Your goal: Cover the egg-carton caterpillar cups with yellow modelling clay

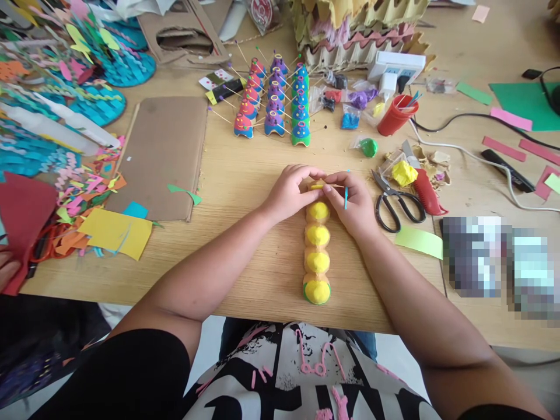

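A row of egg-carton cups (317, 262) with yellow clay domes lies upright in front of me, with green at its near end. My left hand (294, 189) curls around the far end of the row from the left, fingertips together. From the right, my right hand (352, 201) meets it there, thumb and fingers pinched. A small yellow piece (317, 186) shows between the hands. A thin blue stick (346, 197) sticks out by the right fingers. Which hand grips what is partly hidden.
Three painted cup rows (275, 99) with toothpicks stand beyond my hands. Scissors (396, 201), a red cutter (426, 192) and yellow clay (405, 173) lie right. Cardboard (161, 151) and paper scraps lie left. Another person's hand (7, 267) shows far left.
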`<state>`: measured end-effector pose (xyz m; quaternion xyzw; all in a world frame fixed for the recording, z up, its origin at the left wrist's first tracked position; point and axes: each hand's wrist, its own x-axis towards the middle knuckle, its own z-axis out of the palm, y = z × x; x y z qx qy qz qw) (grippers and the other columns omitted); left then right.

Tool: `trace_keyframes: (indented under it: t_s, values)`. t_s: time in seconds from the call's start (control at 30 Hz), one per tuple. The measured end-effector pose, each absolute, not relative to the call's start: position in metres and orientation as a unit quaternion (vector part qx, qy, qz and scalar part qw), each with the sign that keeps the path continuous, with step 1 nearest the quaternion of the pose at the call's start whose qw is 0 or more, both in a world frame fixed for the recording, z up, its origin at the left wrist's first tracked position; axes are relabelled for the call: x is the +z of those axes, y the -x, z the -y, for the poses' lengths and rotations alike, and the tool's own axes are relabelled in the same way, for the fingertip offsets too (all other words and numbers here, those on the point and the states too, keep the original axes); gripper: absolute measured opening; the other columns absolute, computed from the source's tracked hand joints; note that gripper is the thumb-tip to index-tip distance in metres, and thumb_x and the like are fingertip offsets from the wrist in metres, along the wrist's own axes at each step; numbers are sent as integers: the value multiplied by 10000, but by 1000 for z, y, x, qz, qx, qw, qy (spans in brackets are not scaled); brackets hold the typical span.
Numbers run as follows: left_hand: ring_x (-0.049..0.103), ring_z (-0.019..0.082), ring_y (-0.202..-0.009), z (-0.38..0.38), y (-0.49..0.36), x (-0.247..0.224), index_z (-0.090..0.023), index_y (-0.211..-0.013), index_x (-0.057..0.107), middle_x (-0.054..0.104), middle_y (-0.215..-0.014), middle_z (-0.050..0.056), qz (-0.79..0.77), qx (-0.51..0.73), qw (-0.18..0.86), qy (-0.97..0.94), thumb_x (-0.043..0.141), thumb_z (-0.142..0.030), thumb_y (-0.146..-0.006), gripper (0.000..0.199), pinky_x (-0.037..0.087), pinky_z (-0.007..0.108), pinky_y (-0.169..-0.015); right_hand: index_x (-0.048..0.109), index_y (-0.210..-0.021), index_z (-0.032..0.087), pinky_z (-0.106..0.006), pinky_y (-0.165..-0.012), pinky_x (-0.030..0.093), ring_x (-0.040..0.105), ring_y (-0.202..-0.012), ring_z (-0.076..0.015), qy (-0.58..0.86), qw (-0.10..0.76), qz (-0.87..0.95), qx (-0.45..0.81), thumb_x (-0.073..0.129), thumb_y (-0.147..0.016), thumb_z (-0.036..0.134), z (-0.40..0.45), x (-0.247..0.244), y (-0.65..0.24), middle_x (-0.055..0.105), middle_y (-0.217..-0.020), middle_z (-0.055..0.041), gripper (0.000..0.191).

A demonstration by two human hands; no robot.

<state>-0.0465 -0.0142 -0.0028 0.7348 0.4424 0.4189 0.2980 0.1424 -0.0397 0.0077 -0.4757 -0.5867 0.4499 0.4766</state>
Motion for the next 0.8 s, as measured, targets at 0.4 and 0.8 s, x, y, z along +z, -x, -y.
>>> trace_keyframes:
  t_s: [0.4, 0.8]
  values:
    - [724, 225, -1215, 12, 54, 2, -200, -1220, 749, 794, -1260, 83, -403, 419, 419, -698, 761, -322, -891, 352, 533, 370, -1111, 708, -972, 256, -331, -722, 554, 642, -785, -165, 485, 463, 607, 427, 772, -852, 735, 41, 13, -142, 731, -918, -18, 498]
    - [739, 221, -1164, 10, 48, -3, -196, -1117, 783, 820, -1175, 79, -408, 441, 407, -688, 725, -261, -906, 228, 548, 391, -1106, 696, -972, 256, -320, -668, 510, 619, -754, -159, 484, 464, 604, 431, 794, -877, 629, 40, 10, -141, 718, -884, -14, 397]
